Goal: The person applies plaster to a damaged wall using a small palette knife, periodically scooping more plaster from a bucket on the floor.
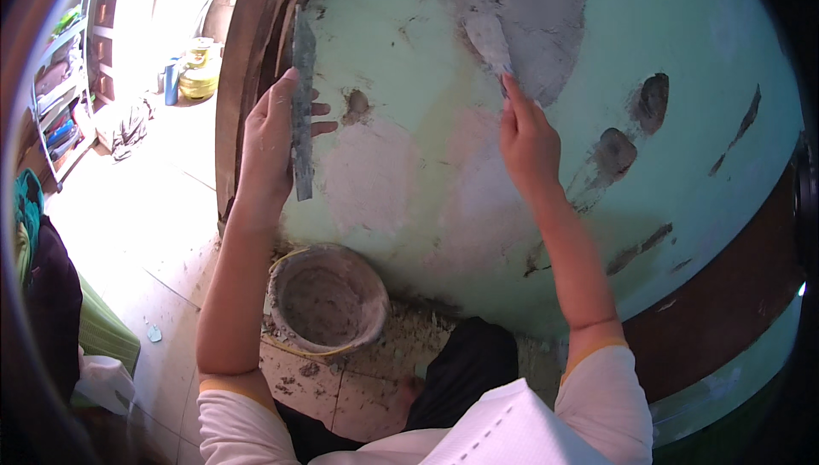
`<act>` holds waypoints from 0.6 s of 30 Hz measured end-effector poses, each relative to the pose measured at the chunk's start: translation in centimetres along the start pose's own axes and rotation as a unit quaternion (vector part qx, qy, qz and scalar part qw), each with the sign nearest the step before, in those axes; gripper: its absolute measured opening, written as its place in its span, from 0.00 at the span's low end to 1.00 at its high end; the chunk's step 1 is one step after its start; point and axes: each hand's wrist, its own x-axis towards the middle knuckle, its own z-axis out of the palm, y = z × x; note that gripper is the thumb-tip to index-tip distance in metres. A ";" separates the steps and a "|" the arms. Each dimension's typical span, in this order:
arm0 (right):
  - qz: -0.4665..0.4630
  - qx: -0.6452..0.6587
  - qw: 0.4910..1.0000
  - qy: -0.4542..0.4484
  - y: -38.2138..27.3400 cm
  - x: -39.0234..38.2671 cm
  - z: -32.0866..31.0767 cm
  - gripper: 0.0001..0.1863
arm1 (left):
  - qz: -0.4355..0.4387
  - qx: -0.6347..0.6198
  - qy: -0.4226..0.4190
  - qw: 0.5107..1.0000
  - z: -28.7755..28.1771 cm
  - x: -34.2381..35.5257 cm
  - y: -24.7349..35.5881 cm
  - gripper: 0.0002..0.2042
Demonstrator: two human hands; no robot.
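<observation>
My right hand is closed round the handle of a putty knife. Its blade lies against the lower left edge of a large grey plaster patch on the pale green wall. On the left, near the wooden door frame, my left hand grips a flat grey plate, which appears nearly edge-on and upright. Some of that hand's fingers show beyond the plate. Below, on the floor, stands a bucket with a yellow handle, its inside coated with grey mortar.
Smaller dark grey patches dot the wall to the right. The brown door frame borders it on the left. Crumbs of mortar litter the tiled floor. Beyond the doorway are a yellow gas cylinder and a shelf rack.
</observation>
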 end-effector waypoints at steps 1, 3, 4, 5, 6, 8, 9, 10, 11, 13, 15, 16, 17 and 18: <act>-0.012 0.049 0.998 0.031 -0.3 -0.4 0.1 0.25 | 0.004 0.006 -0.006 1.000 0.0 0.4 -0.7 0.27; -0.033 0.147 0.984 0.094 -1.0 -1.1 0.4 0.25 | -0.008 0.014 -0.013 1.000 -0.3 0.5 -1.4 0.30; 0.026 0.179 0.982 0.063 -2.5 -1.3 0.0 0.24 | -0.021 0.016 -0.016 1.000 -0.4 0.4 -1.3 0.30; 0.084 0.204 0.975 0.031 -4.8 -1.4 -1.0 0.24 | -0.035 0.013 -0.022 0.999 -0.2 0.3 -1.2 0.30; 0.142 0.229 0.963 -0.001 -5.9 -1.5 -1.5 0.23 | -0.029 0.010 -0.029 0.999 0.2 0.0 -1.3 0.30; 0.026 0.182 0.978 0.094 -5.3 -1.1 0.1 0.23 | -0.011 0.010 -0.041 0.999 0.9 -0.7 -1.0 0.31; -0.033 0.156 0.977 0.141 -4.7 -0.4 0.8 0.22 | -0.005 0.018 -0.035 0.999 1.0 -0.7 -1.0 0.31; -0.035 0.124 0.981 0.146 -4.1 0.8 0.9 0.22 | 0.002 0.026 -0.027 0.999 0.8 -0.7 -1.0 0.31; -0.037 0.091 0.984 0.150 -3.1 2.3 0.7 0.22 | 0.009 0.033 -0.020 0.999 0.7 -0.5 -1.0 0.32; -0.035 0.037 0.983 0.175 -1.4 6.2 0.0 0.21 | 0.014 0.044 -0.009 0.999 0.0 -0.2 -0.8 0.32; -0.032 -0.016 0.978 0.207 0.7 10.5 -0.7 0.21 | 0.006 0.029 -0.001 1.000 0.0 -0.2 -0.6 0.29; -0.032 -0.050 0.975 0.216 2.4 12.3 -1.0 0.21 | -0.005 0.007 0.001 1.000 0.4 -0.4 -0.4 0.26; -0.032 -0.079 0.970 0.226 3.3 13.1 -1.3 0.21 | -0.015 -0.012 0.007 1.000 0.4 -0.6 -0.2 0.22; -0.020 -0.098 0.975 0.199 4.1 12.9 -1.5 0.20 | -0.008 -0.015 0.005 1.000 0.4 -0.6 -0.2 0.22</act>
